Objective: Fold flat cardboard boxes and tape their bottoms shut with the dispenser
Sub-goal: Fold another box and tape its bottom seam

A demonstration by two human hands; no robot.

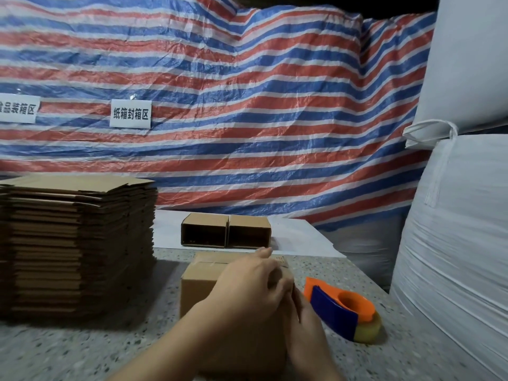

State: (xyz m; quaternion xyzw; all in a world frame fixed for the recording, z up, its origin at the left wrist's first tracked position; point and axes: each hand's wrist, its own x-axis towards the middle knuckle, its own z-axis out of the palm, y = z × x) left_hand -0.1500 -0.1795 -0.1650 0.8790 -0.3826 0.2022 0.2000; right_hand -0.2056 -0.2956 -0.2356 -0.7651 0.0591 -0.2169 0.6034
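Two hands meet on the small brown cardboard box (203, 279) standing near the front of the speckled grey stone table (82, 350). The left hand (247, 287) lies across the box's top with fingers curled over the right edge, pressing the flaps down; the right hand (305, 320) rests against the box's right side, but whether it grips anything I cannot tell. Just right of that hand lies the orange-and-blue tape dispenser with its clear roll (346, 312), free on the table, its long axis running away and left. The right hand is plainly nearer, so it should probably fetch the dispenser. Behind stand two folded open boxes (226, 231); left, a tall stack of flat cardboard blanks (77, 243).
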